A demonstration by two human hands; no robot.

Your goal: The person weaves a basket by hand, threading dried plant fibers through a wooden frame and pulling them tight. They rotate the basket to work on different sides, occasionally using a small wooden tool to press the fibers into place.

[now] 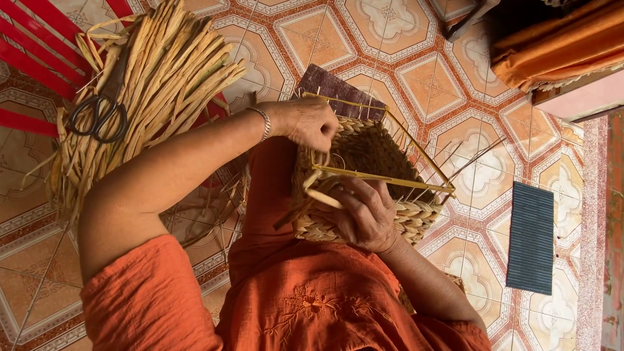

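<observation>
A half-woven straw basket [374, 153] on a yellow wire frame [422, 153] rests on my lap, tilted on its side. My left hand [305, 122], with a silver bangle at the wrist, pinches a straw strand at the basket's upper rim. My right hand [364, 211] grips the woven lower wall and presses a pale flat strand [320, 195] against it. Thin bare wire spokes stick out to the right.
A bundle of dried straw [153, 84] lies on a red chair [39, 45] at left, with black scissors [97, 117] on it. A dark ribbed mat [532, 237] lies on the patterned tile floor at right. Orange cloth [552, 39] is at top right.
</observation>
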